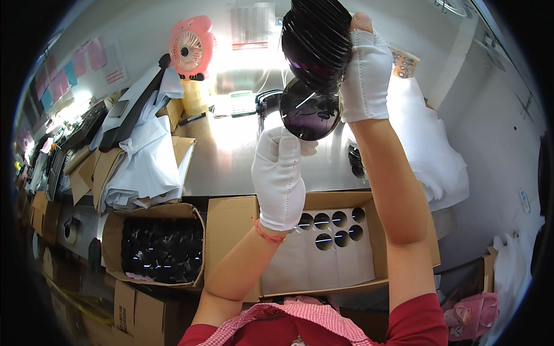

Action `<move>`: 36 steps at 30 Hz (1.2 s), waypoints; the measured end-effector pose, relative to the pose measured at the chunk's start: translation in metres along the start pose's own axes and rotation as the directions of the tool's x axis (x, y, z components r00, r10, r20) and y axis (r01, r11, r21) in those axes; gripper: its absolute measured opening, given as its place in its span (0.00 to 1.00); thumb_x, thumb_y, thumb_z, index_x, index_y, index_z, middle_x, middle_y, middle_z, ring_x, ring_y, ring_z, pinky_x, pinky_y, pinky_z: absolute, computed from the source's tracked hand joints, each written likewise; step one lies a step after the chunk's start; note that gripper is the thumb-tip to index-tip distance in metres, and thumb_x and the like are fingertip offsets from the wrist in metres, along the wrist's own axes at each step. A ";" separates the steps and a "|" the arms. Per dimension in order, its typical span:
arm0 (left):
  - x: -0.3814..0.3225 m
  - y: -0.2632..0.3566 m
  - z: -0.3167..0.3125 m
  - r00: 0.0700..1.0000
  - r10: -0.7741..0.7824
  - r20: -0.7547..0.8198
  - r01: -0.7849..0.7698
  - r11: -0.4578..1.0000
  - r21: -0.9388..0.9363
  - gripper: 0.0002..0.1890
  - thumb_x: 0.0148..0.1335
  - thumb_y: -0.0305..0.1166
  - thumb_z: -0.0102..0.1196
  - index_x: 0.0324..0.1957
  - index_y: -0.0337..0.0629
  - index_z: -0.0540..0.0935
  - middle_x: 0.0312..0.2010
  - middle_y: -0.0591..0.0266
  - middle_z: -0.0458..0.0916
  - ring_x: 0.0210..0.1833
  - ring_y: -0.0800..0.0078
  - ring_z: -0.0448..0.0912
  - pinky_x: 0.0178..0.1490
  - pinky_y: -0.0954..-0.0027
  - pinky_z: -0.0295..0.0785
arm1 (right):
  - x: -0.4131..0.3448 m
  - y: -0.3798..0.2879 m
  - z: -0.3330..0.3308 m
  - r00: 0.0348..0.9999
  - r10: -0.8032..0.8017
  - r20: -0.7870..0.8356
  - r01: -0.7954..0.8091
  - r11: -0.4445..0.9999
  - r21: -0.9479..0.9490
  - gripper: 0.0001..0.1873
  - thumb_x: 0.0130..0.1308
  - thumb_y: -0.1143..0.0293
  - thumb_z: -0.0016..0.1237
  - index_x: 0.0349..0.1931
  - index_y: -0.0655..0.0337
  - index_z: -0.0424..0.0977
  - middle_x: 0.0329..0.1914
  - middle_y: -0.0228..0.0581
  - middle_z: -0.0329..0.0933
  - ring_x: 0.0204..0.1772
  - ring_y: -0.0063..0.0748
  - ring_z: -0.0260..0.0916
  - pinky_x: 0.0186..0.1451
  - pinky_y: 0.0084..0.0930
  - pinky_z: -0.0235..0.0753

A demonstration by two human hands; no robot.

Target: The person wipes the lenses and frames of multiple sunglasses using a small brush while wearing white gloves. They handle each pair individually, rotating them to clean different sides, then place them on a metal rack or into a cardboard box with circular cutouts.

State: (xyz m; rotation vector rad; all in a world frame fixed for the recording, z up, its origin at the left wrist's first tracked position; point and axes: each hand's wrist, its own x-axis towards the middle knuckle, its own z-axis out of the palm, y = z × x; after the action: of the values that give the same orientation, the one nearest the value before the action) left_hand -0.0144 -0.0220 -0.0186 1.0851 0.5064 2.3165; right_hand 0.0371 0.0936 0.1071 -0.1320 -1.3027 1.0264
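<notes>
My right hand [367,73], in a white glove with the thumb tip bare, is raised and grips a thick stack of dark round lenses [318,41]. Just below that stack, my gloved left hand [281,173] pinches the lower edge of a single dark lens [310,110], which has a purple tint and catches a bright streak of light. The lens's upper edge meets or overlaps the stack; I cannot tell whether they touch. Below my hands, a cardboard box [381,242] holds several round dark lenses [342,238] in rows on a white paper sheet [303,272].
A second carton [110,255] full of dark pieces stands at the left. On the metal table [225,173] are a calculator [242,103], a pink fan [190,47] on a yellow roll, and more lenses [355,162]. White sheets [143,164] are heaped left, white wrapping [426,147] right.
</notes>
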 end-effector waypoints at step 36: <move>-0.004 0.023 -0.110 0.987 0.000 -0.163 -0.046 0.960 -0.275 0.31 0.61 0.63 0.51 0.45 0.41 0.73 0.27 0.72 0.66 0.29 0.83 0.63 0.36 0.78 0.62 | -0.064 0.040 -0.003 0.989 0.039 -0.140 -0.055 0.992 -0.115 0.24 0.75 0.53 0.42 0.29 0.67 0.74 0.21 0.26 0.70 0.27 0.14 0.59 0.30 0.18 0.63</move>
State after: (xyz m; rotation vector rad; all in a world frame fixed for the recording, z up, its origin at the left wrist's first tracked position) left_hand -0.1056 -0.0546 -0.0760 0.7775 0.2169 2.4189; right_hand 0.0233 0.0745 0.0350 -0.3202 -1.2398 0.9624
